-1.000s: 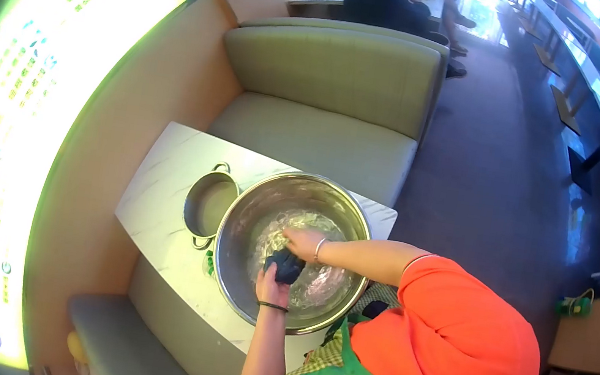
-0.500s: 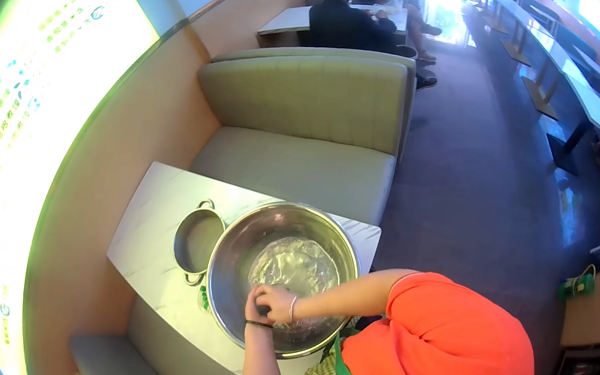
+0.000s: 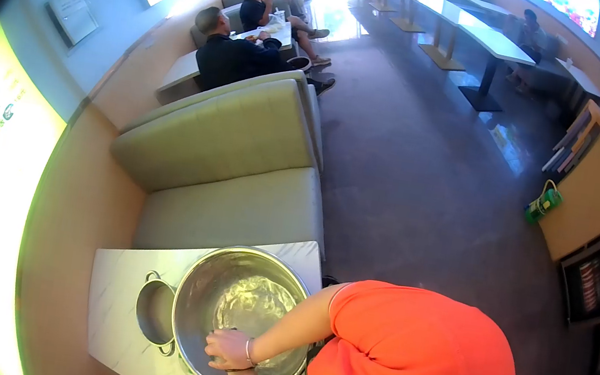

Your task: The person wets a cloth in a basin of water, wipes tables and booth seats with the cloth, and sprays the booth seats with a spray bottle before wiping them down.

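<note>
My right hand (image 3: 227, 348) is closed inside the large steel basin (image 3: 188, 287), near its left front wall, with a light bracelet on the wrist. My left hand (image 3: 236, 366) lies against it from below, a dark band at its wrist; its fingers are mostly covered by the right hand. A small dark thing shows at the edge of the two hands, too little of it to name. Clear water or a clear film (image 3: 257, 300) glistens on the basin's bottom. Left of the basin, touching or nearly touching it, stands a smaller two-handled metal pot or strainer (image 3: 157, 312).
Basin and pot stand on a white marbled table (image 3: 115, 277). Beyond it is a padded bench (image 3: 228, 208), with seated people (image 3: 233, 59) further back. A green bottle-like container (image 3: 543, 204) hangs by a wooden cabinet (image 3: 590, 198) at the right.
The view has swung, so table and basin appear lower and further left. My hands stay together in the basin; my right hand now covers more of my left.
</note>
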`<state>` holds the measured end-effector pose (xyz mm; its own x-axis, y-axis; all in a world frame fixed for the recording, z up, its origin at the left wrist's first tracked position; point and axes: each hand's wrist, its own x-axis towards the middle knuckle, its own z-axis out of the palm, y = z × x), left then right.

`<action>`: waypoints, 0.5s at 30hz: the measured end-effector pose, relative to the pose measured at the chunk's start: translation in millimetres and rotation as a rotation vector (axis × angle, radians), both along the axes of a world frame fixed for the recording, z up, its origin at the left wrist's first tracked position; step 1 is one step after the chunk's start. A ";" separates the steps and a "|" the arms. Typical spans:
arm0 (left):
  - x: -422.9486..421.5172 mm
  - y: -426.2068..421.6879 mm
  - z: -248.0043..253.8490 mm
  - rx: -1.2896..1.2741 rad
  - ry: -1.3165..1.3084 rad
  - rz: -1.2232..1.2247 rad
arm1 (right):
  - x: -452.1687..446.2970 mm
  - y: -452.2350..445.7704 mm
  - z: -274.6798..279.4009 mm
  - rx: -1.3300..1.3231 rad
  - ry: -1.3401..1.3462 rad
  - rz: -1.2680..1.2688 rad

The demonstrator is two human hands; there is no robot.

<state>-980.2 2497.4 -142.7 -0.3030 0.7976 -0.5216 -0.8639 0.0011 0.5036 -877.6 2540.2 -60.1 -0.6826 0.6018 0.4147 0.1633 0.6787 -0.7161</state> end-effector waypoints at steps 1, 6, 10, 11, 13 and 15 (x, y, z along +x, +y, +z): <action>-1.0 2.8 2.6 0.000 -0.011 0.005 | -0.6 1.3 3.8 -0.005 -0.012 -0.015; 1.5 11.5 5.0 0.022 -0.043 0.022 | -8.8 3.0 11.5 -0.091 -0.075 -0.122; 5.0 18.7 7.6 0.032 -0.073 0.030 | -17.6 -1.4 13.6 -0.189 -0.130 -0.165; 4.8 19.3 9.1 0.032 -0.076 0.034 | -20.0 -4.1 12.9 -0.220 -0.165 -0.229; 6.4 21.5 9.5 0.039 -0.081 0.039 | -14.2 -2.0 19.0 -0.252 -0.136 -0.215; 7.0 22.8 11.0 0.042 -0.096 0.038 | -7.3 5.2 25.0 -0.287 -0.102 -0.205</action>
<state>-973.2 2520.1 -131.6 -0.2841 0.8079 -0.5163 -0.9071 -0.0521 0.4177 -884.9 2545.4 -35.0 -0.5649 0.8122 0.1455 0.3551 0.3985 -0.8456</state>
